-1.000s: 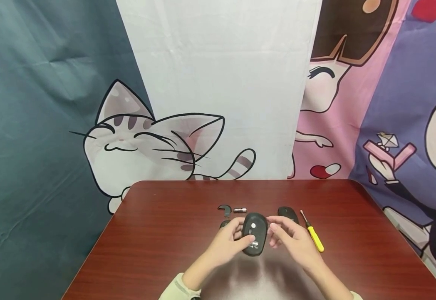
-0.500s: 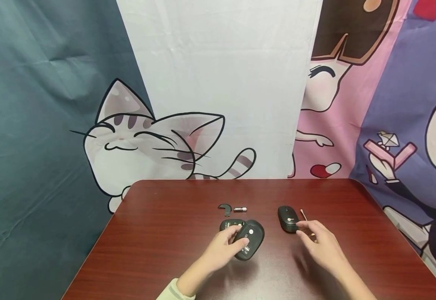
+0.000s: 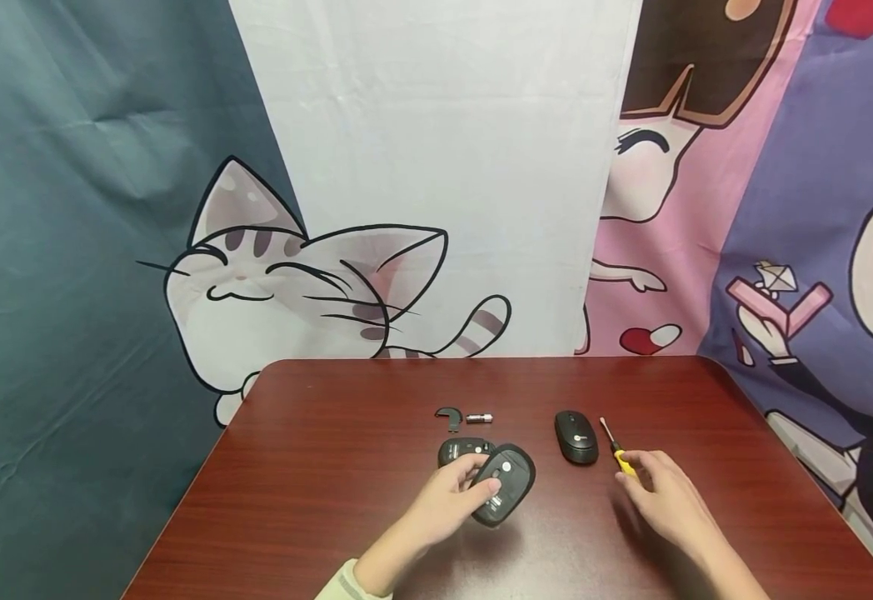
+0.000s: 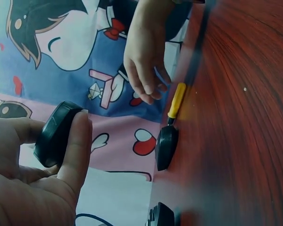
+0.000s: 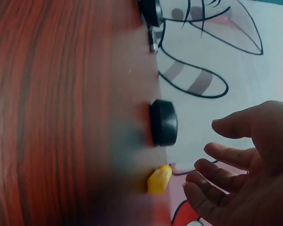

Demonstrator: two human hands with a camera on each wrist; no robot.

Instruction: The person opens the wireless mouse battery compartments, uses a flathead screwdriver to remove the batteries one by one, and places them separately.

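Observation:
My left hand [image 3: 440, 504] pinches a black computer mouse [image 3: 513, 490] between thumb and fingers, raised off the table with its labelled underside facing the head camera. Over a yellow-handled screwdriver [image 3: 623, 462] hovers my right hand [image 3: 665, 500], fingers loosely bent and holding nothing. Both wrist views show a gap between that hand and the screwdriver [image 5: 159, 180]. Left of the screwdriver, a second black mouse [image 3: 576, 437] sits upright on the table. Partly hidden behind the held mouse, a third mouse [image 3: 459, 451] lies underside up.
Farther back lie a curved black cover piece [image 3: 451, 417] and a small silver battery [image 3: 479, 418], side by side. The reddish-brown table [image 3: 316, 467] ends at a printed cloth backdrop [image 3: 436, 167].
My right hand has left the held mouse and moved right, past the upright mouse, to above the screwdriver. The left hand has tilted the held mouse, uncovering more of the one behind.

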